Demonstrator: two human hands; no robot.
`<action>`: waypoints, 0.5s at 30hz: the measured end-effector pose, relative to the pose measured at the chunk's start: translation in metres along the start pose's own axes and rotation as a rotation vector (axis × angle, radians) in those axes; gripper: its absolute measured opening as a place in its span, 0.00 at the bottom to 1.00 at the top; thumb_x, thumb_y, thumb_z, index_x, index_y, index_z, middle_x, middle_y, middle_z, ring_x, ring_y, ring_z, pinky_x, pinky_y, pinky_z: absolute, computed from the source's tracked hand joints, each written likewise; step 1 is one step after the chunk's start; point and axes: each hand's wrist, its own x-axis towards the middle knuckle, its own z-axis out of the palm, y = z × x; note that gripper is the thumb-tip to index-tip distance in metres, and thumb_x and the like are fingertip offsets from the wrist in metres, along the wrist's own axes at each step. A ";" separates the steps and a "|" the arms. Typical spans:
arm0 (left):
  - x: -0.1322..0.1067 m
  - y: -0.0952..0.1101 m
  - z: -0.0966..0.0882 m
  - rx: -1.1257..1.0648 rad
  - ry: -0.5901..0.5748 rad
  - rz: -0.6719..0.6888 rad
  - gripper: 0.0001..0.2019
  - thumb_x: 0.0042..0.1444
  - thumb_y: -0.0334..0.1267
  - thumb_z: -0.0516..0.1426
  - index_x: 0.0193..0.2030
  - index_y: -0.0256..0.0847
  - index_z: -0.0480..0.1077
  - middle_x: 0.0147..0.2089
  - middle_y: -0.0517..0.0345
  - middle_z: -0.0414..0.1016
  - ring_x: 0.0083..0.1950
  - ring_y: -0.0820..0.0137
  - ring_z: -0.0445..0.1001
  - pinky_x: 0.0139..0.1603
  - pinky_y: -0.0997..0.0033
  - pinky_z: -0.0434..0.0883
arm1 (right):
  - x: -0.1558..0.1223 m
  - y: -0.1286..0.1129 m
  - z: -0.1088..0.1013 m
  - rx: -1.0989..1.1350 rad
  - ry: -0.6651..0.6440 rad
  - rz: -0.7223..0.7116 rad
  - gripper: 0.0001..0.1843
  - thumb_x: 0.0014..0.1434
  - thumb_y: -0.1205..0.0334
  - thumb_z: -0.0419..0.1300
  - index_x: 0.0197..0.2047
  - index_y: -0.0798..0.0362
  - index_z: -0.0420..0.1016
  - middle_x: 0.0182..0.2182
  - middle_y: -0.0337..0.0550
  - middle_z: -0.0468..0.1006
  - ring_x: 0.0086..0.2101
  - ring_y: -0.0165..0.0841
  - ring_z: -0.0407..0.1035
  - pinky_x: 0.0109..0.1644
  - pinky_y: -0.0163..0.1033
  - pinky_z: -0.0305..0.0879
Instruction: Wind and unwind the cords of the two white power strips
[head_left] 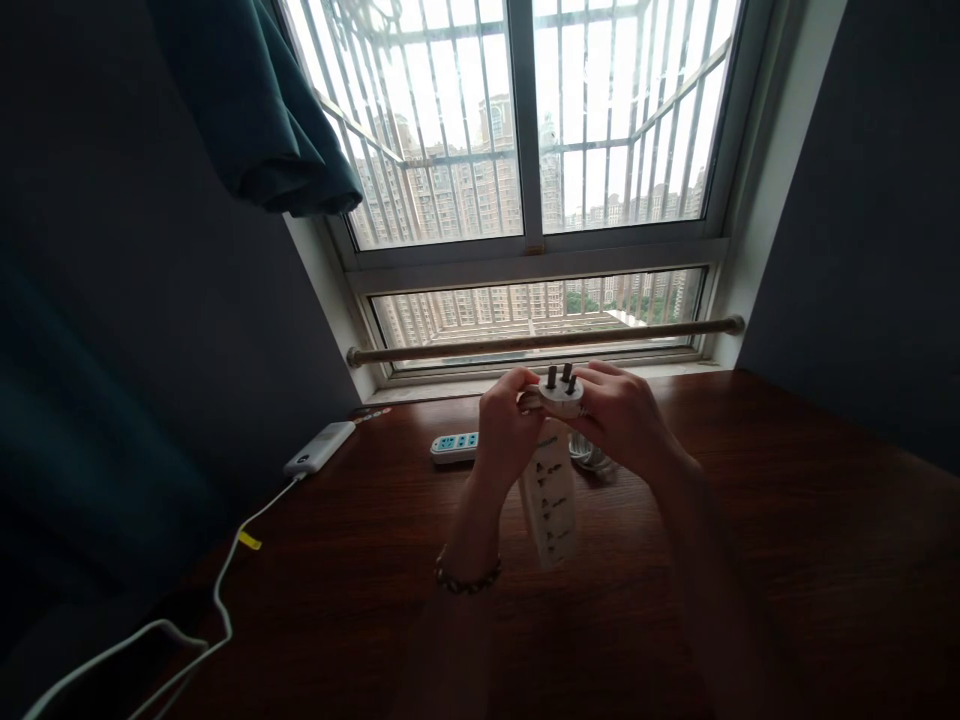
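A white three-pin plug [561,397] is held up between my two hands, its dark prongs pointing upward. My left hand [511,425] is closed at the plug's left side, with what looks like white cord by the fingertips. On the opposite side, my right hand [624,412] has its fingers closed around the plug. Just below them is a white power strip [551,505] with a column of sockets facing me; whether it hangs or rests on the table I cannot tell. A coil of pale cable [590,455] lies behind, partly hidden by my right hand.
On the dark wooden table [787,500], a second power strip [454,447] with blue socket faces lies left of my hands. Farther left, a white box-like device [321,450] has a white cable [221,590] running toward me. A barred window and rail [555,342] stand behind.
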 end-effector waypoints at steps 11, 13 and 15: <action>0.006 -0.018 -0.035 -0.891 0.146 -0.677 0.16 0.34 0.33 0.66 0.29 0.39 0.64 0.19 0.68 0.66 0.18 0.78 0.64 0.20 0.79 0.61 | -0.006 0.013 -0.002 0.502 0.276 0.370 0.12 0.53 0.53 0.61 0.32 0.55 0.74 0.26 0.40 0.74 0.26 0.31 0.67 0.31 0.36 0.62; 0.006 -0.021 -0.034 -0.960 0.159 -0.750 0.16 0.35 0.32 0.66 0.30 0.40 0.64 0.20 0.68 0.67 0.19 0.77 0.66 0.21 0.77 0.64 | -0.005 0.011 -0.001 0.505 0.298 0.424 0.12 0.49 0.55 0.64 0.32 0.54 0.73 0.21 0.36 0.70 0.23 0.29 0.63 0.27 0.34 0.60; 0.007 -0.025 -0.031 -1.010 0.177 -0.815 0.15 0.37 0.32 0.65 0.30 0.39 0.63 0.21 0.67 0.67 0.19 0.75 0.68 0.22 0.75 0.66 | -0.005 0.008 -0.001 0.567 0.394 0.440 0.16 0.43 0.57 0.68 0.35 0.52 0.71 0.21 0.34 0.68 0.23 0.28 0.62 0.26 0.33 0.59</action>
